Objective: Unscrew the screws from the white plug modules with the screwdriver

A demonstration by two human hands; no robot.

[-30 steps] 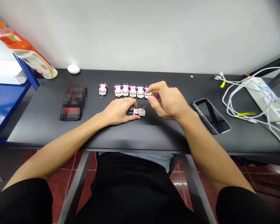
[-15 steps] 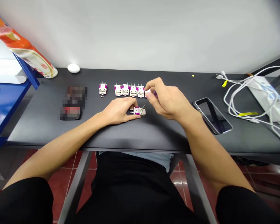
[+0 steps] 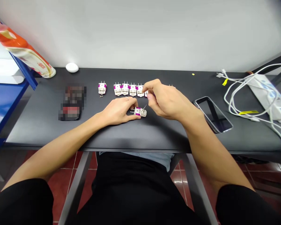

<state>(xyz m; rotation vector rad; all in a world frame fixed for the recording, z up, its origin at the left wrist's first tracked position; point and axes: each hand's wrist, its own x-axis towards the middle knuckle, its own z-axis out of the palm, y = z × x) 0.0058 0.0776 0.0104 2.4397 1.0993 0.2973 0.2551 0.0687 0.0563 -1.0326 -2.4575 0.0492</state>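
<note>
Left hand (image 3: 119,110): fingers pinch purple-white plug (image 3: 140,112) | right hand (image 3: 170,101): fingers pinch slim tool (image 3: 145,106), its tip below them at plug | step: seemingly tool work; needs steady plug

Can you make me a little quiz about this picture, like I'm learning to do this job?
1. Which hand holds the thin tool?
2. True or false: the left hand is holding the phone.
3. What colour are the sides of the plugs in the back row: a) green, b) purple or c) orange?

Key:
1. The right hand.
2. False; it holds a plug.
3. b
</note>
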